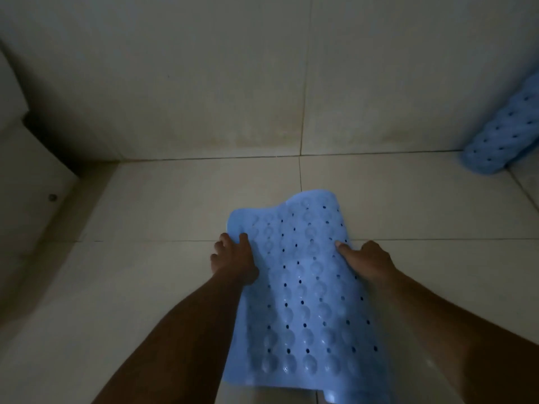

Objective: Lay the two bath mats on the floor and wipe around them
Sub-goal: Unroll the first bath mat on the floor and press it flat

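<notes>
A blue rubber bath mat (303, 290) with rows of bumps and small holes is stretched out in front of me above the tiled floor (163, 205). Its far end curls and ripples. My left hand (233, 258) grips the mat's left edge, fingers wrapped over it. On the right edge my right hand (364, 260) holds on, thumb pressed on top. A second blue bath mat (504, 132) leans rolled or bunched against the wall at the far right, partly cut off by the frame.
Pale tiled walls (204, 83) close the space ahead. A raised ledge (32, 182) with a dark gap and a small round fitting (52, 197) runs along the left. The light is dim.
</notes>
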Action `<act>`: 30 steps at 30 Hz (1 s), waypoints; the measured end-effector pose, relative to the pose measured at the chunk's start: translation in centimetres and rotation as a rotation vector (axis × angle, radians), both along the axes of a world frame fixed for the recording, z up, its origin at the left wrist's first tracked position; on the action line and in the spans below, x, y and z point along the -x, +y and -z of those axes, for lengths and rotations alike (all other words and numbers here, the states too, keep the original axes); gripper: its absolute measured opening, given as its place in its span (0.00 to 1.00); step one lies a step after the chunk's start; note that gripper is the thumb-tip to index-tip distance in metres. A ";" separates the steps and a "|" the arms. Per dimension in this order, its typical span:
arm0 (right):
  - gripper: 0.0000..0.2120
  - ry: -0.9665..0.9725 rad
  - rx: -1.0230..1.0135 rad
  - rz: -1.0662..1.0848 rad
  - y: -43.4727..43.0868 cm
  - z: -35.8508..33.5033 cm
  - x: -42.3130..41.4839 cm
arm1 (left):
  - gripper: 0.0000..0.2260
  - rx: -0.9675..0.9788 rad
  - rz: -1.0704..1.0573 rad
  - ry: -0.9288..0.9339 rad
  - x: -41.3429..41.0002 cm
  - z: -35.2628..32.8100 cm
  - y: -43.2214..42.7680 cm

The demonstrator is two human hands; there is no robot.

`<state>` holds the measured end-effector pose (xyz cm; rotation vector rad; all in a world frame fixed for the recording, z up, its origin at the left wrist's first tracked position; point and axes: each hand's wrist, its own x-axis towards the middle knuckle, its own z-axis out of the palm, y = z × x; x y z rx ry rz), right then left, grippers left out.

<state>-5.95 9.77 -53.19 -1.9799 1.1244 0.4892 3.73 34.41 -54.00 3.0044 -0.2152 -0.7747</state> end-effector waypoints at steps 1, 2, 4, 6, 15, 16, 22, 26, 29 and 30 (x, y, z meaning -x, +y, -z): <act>0.46 -0.017 -0.070 0.038 0.1 0.0 0.1 | 0.38 -0.052 0.038 -0.013 0.6 0.5 -0.5; 0.45 -0.043 -0.148 0.074 0.3 -0.2 0.2 | 0.39 -0.098 0.080 -0.032 1.1 1.1 -1.0; 0.43 -0.074 -0.279 0.113 0.4 -0.5 0.3 | 0.40 -0.131 0.147 -0.060 2.4 1.8 -2.0; 0.40 -0.073 -0.351 0.105 0.5 -0.6 0.5 | 0.38 -0.104 0.189 -0.072 3.4 2.4 -3.0; 0.33 -0.130 -0.456 0.126 -0.7 -0.1 1.3 | 0.35 0.102 0.186 0.224 5.0 3.8 -4.1; 0.34 -0.147 -0.450 0.117 -0.7 -0.3 1.3 | 0.35 0.103 0.173 0.234 5.0 3.7 -4.2; 0.38 -0.123 -0.484 0.036 -2.7 -1.6 1.9 | 0.35 0.098 0.046 0.194 6.0 4.5 -6.0; 0.35 -0.160 -0.609 0.099 -3.6 -1.5 2.2 | 0.35 0.087 0.003 0.152 7.0 4.8 -6.9; 0.24 -0.186 -0.692 0.211 -3.7 -1.4 2.3 | 0.34 0.102 0.001 0.155 6.9 4.9 -7.0; 0.21 -0.205 -0.706 0.229 -4.0 -1.2 2.2 | 0.33 0.104 -0.002 0.159 6.8 5.0 -7.0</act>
